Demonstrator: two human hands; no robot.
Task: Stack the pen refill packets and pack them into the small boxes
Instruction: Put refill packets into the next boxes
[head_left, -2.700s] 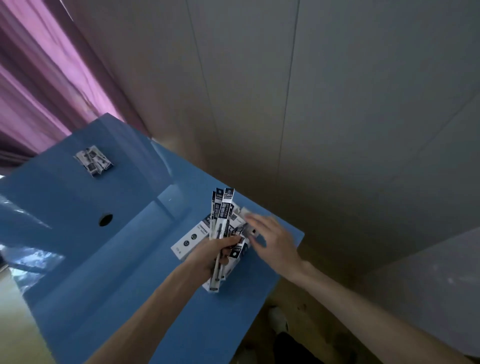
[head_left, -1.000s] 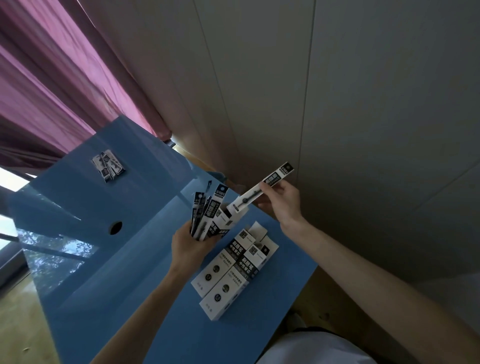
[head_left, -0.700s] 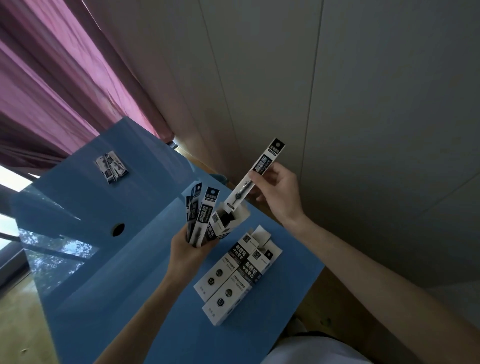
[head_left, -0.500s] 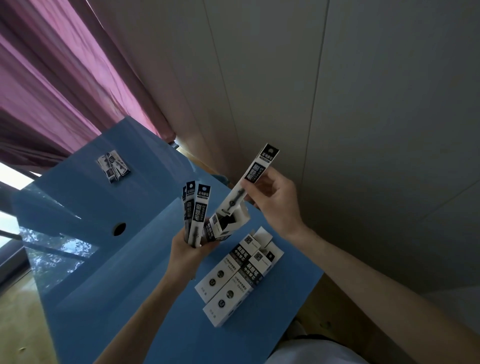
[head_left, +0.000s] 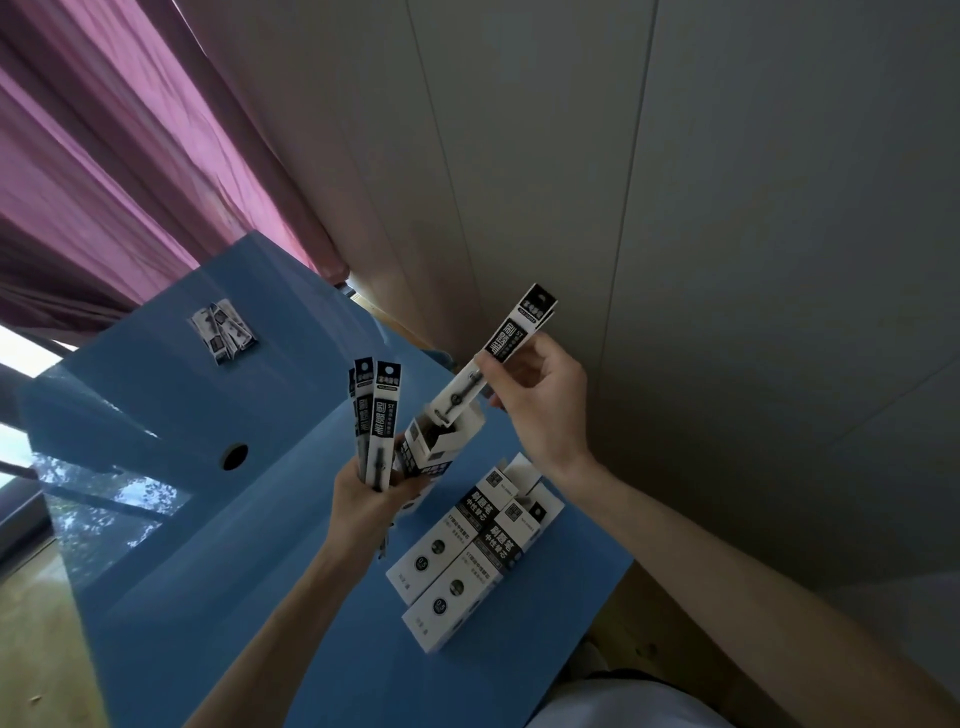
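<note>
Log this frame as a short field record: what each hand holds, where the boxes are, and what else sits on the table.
left hand: grips upright refill packets and an open small box
right hand: pinches one packet, its lower end in the open box's mouth
boxes on table: two, side by side, top flaps open
far corner: loose packet pile
table: blue, round hole

There is a single view, from a camera worn on the person's head, looking forward and down with a strong sideways tilt, so the glossy blue tabletop (head_left: 171, 519) runs diagonally across the lower left. It sits close above both bare forearms, whose hands meet near mid-frame. Wide-angle, it also takes in the purple fabric curtain (head_left: 119, 171) upper left and the pale panelled wall (head_left: 727, 208) filling the right.
</note>
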